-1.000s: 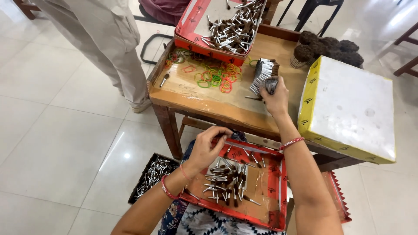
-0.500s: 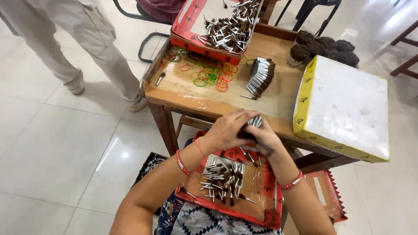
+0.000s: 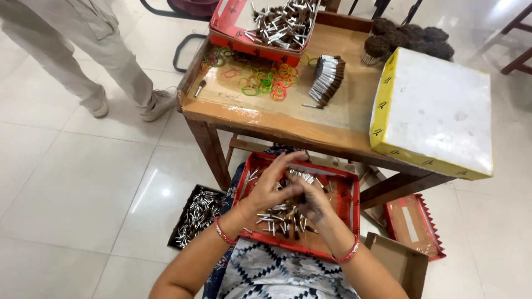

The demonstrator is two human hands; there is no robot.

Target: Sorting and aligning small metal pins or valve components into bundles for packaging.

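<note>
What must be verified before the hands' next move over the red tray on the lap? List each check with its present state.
1. Both hands over the lap tray: left hand and right hand meet above it. Ok.
2. Small silver-tipped sticks left in the tray: a loose pile shows. Ok.
3. Sticks gripped between the hands: a few silver tips show; the grip is hidden. Cannot tell.
4. Rubber bands on the wooden table: scattered, none in hand. Ok.
5. Finished bundle on the table: lies apart from the bands. Ok.

Glossy floor tiles (image 3: 83, 182); worn wooden table (image 3: 277, 119); red cardboard tray (image 3: 349, 199).
</note>
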